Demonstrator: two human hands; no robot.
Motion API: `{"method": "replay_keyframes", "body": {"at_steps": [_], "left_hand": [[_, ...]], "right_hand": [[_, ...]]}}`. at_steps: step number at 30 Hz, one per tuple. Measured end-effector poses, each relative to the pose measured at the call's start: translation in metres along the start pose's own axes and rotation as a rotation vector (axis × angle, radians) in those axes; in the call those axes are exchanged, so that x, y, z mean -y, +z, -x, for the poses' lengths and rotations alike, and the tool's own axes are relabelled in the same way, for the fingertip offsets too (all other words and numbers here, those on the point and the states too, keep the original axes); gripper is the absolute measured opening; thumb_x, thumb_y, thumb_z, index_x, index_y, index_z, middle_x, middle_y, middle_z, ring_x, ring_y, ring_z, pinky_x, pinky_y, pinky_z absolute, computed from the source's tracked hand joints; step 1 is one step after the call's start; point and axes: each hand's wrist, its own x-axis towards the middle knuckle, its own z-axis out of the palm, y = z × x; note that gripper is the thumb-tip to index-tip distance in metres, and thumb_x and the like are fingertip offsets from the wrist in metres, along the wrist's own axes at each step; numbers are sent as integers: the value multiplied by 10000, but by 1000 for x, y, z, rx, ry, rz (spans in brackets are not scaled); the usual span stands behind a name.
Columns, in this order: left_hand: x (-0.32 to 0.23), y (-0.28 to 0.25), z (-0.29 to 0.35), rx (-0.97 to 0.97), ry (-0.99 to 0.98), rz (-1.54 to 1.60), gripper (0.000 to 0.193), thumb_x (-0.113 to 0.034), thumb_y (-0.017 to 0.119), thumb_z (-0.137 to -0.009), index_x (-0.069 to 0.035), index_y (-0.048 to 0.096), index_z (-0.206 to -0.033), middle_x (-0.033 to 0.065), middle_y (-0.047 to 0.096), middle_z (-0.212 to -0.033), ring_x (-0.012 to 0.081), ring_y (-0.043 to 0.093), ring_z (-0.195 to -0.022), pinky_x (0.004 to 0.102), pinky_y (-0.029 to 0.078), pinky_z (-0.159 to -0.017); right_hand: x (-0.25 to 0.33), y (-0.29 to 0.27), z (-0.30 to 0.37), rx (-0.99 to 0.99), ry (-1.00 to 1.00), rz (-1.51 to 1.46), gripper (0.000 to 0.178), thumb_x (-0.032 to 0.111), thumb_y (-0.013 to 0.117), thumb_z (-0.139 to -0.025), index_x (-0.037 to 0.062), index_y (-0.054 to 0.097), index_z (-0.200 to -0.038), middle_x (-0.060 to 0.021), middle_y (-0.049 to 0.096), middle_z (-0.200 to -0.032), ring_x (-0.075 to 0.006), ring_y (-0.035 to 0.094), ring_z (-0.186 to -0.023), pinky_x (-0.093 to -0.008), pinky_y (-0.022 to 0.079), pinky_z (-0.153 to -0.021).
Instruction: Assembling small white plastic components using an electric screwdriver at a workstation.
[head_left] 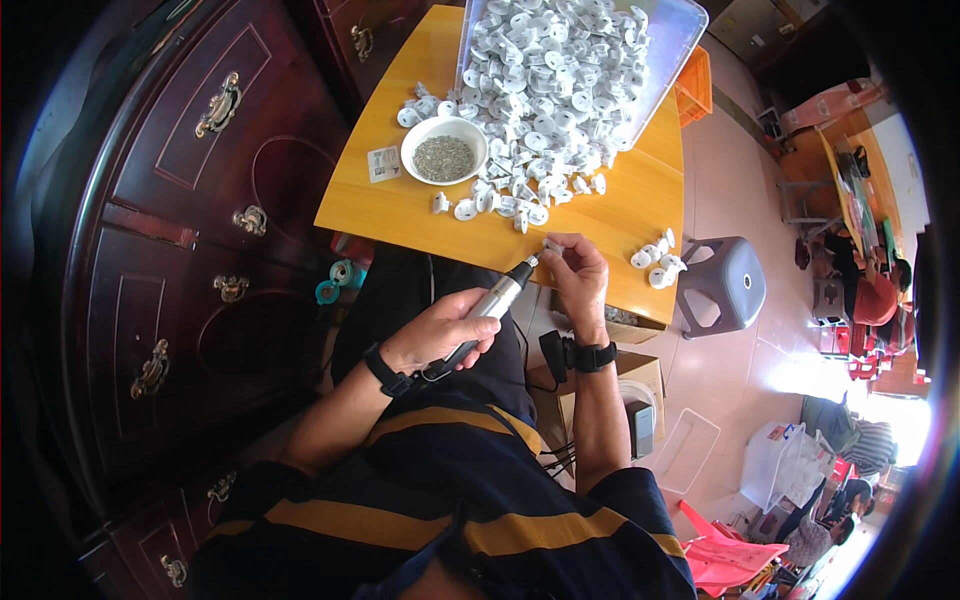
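White glare across floor (735, 385) — far right, cabinet (185, 185) dim, edges bowed

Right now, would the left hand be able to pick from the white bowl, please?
Probably not, as the left hand grips an electric screwdriver, though nothing visible blocks the way over the tabletop to the white bowl.

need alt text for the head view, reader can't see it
A person's left hand holds a silver and black electric screwdriver, its tip at a small pale part pinched in the right hand. Beyond, on a yellow wooden table, white plastic parts lie heaped in and before a clear bin, beside a white bowl of tiny metal pieces.
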Motion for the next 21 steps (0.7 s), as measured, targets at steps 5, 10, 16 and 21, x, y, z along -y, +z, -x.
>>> {"method": "replay_keyframes", "body": {"at_steps": [5,10,16,21], "left_hand": [[1,-1,-1,-1,-5,9,283,-277,600,-1001,-52,504,-1145,13,576,-790,67,533,-559,214,456,-499],[3,-3,0,43,-13,108,306,-293,592,-1003,-48,504,-1164,29,578,-800,80,540,-566,226,465,-511],[3,-4,7,32,7,74,254,-263,601,-994,-50,511,-1099,19,569,-787,80,557,-576,227,473,-512],[2,-4,18,23,8,-8,364,-309,620,-981,-39,487,-1186,29,569,-805,83,549,-595,221,460,-526]], "right_hand": [[-3,1,-1,15,15,-25,169,-13,726,-866,28,710,-1029,67,585,-776,-11,499,-690,-178,427,-635],[3,-1,-1,33,62,-111,149,-11,714,-878,29,709,-1021,43,648,-824,-17,541,-702,-198,459,-635],[27,-12,-4,-44,-8,146,131,45,738,-848,59,719,-977,-39,700,-904,-121,630,-705,-268,513,-662],[25,-46,-6,-244,-217,833,169,61,727,-804,81,716,-972,-101,608,-1018,-310,655,-824,-407,543,-744]]}}
